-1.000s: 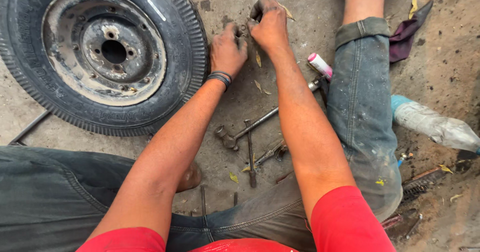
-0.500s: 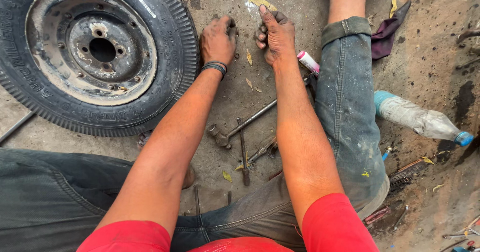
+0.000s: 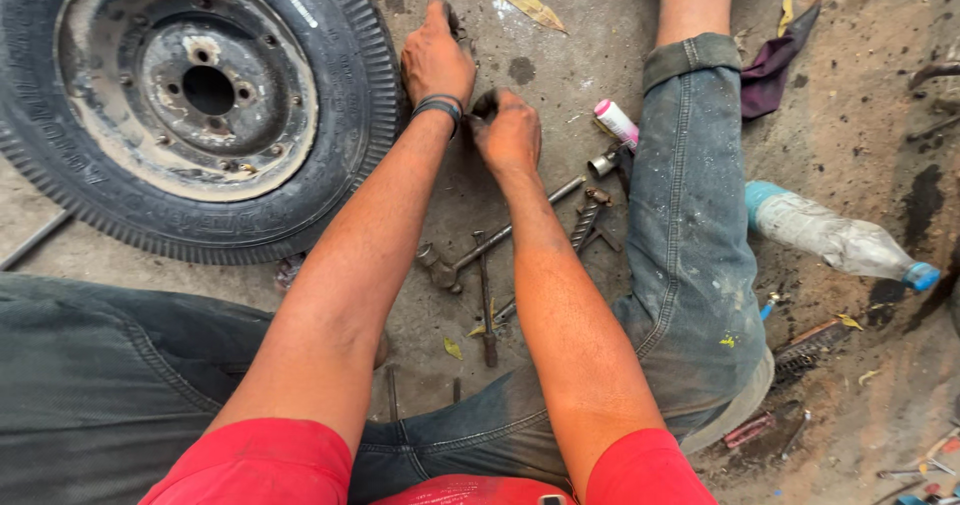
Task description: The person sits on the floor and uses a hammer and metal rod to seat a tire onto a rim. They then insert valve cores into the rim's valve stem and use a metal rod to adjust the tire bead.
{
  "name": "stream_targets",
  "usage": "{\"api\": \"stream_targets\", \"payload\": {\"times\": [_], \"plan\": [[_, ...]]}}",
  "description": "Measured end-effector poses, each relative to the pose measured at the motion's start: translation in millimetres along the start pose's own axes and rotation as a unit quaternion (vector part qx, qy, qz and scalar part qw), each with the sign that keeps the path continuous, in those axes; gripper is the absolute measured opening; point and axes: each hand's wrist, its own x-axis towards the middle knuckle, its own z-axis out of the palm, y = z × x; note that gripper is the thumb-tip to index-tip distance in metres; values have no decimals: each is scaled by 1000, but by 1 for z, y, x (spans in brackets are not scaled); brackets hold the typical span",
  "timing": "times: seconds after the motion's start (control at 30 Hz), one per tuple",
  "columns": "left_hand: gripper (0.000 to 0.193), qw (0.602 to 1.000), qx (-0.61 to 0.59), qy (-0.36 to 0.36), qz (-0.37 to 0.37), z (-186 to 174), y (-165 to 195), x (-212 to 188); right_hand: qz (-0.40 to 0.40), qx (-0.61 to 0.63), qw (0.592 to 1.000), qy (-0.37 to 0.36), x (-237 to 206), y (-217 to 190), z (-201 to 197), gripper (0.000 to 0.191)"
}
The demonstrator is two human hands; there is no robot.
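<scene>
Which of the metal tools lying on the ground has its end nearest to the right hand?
The long wrench, running diagonally; its upper end lies beside the right hand's wrist, the others lower.

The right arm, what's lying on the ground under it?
Rusty metal tools lie on the concrete floor, sticking out beside the right arm. Their middle parts are covered by it.

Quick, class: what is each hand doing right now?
Left hand: fingers curled by the tyre; what it grips cannot be told.
Right hand: closed on a small dark object, kind unclear.
</scene>
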Motion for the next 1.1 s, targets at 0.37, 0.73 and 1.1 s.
{"api": "stream_targets", "payload": {"times": [0.37,0.73,1.1], "plan": [[26,997,75,-30,-2,-2,5,12,-68,0,997,23,2,4,-2,19],[30,995,-30,-72,68,-8,-6,-9,-88,-13,991,96,-2,-6,-5,34],[46,954,54,-232,182,-31,5,-51,214,766,603,-66,17,-3,-6,10]]}}
